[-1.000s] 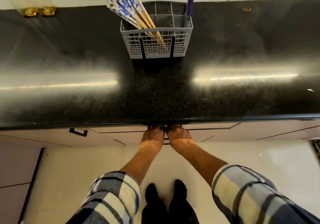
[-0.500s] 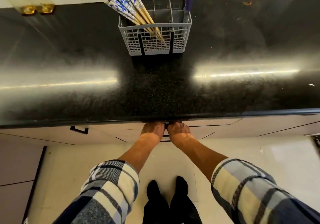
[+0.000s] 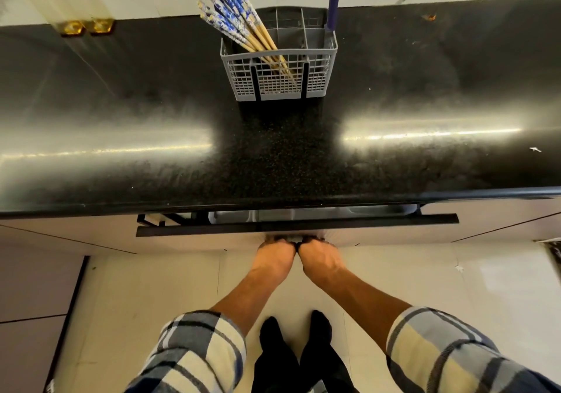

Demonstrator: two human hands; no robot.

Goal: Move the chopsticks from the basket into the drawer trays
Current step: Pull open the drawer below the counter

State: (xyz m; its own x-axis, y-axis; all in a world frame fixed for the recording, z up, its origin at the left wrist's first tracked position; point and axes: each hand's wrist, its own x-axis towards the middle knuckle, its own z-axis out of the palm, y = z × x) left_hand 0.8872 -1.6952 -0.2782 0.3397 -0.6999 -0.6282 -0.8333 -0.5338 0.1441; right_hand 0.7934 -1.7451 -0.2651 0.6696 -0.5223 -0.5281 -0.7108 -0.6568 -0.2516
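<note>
A grey cutlery basket (image 3: 279,84) with a purple handle stands on the black counter, at the back centre. Several blue-and-white patterned chopsticks (image 3: 233,19) lean out of its left compartment, tips down. Below the counter edge the drawer (image 3: 297,225) is pulled out a little, and a strip of grey tray (image 3: 303,214) shows inside. My left hand (image 3: 274,257) and my right hand (image 3: 318,259) sit side by side, fingers curled under the drawer front at its middle. The fingertips are hidden.
The glossy black counter (image 3: 151,119) runs across the whole view, with a pale wall behind. Two small gold items (image 3: 86,26) sit at its back left. Closed drawer fronts flank the open one. My feet stand on pale floor tiles below.
The drawer was closed a second ago; now it has slid out a short way toward me with both hands on its front. The hands have drawn back with it.
</note>
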